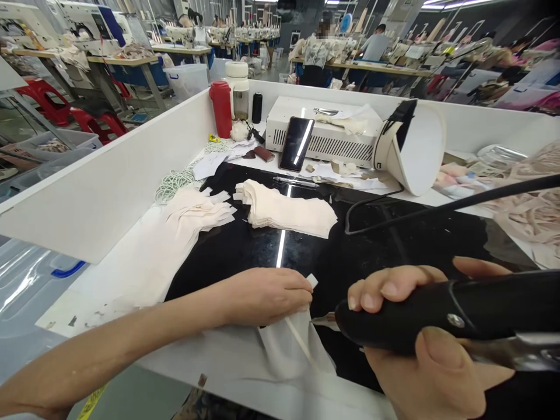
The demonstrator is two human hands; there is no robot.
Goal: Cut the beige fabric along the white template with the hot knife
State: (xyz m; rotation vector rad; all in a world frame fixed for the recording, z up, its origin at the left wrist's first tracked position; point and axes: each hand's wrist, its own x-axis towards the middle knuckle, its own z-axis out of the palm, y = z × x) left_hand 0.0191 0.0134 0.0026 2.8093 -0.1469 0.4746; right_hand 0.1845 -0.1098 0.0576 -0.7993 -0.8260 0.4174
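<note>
My left hand (266, 294) is closed, pinching the upper end of a thin whitish fabric piece (284, 350) that hangs over the front edge of the black work surface (245, 254). A pale narrow strip runs down this cloth. Wrapped in my right hand (446, 367) is a black hand-held cutting tool (406, 318) with a pointed metal tip. That tip is close to the cloth's right edge, just beside my left fingertips; I cannot tell whether it touches. Beyond my hands lies a neat stack of cream fabric pieces (291, 210). Looser fabric pieces (188, 219) fan out to its left.
A black cord (455, 205) crosses the right side. At the back stand a white vented box (324, 131), a leaning phone (296, 143), a white cone (422, 149), and a red flask (221, 108). White side walls (109, 181) border the table; people sit at sewing machines beyond.
</note>
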